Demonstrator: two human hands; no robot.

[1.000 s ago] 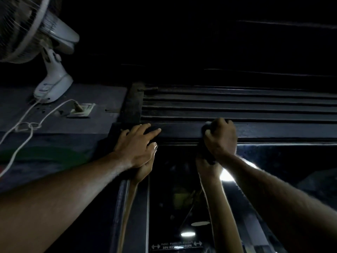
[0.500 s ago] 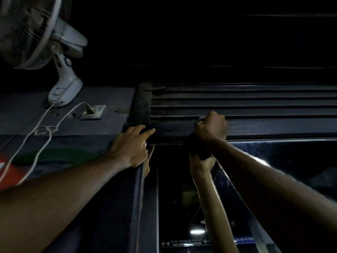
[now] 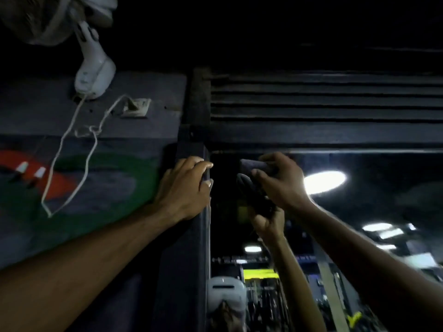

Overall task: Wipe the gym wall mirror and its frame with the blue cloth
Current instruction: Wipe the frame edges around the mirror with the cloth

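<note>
Both hands have dropped from the top rail since the earlier frame: left hand now rests on the upright post of the frame at centre, fingers spread and nearly straight, tips over its inner edge; right hand now lies before the mirror just below the rail, fingers curled tightly round the blue cloth, a soft crumpled wad reading dark in dim light, centre of frame, contact with glass not resolvable; glass glossy, reflecting an oval ceiling light; frame matt, dark, flat-faced; ribbed horizontal slats above; white plastic fan and looped cord, upper left.
</note>
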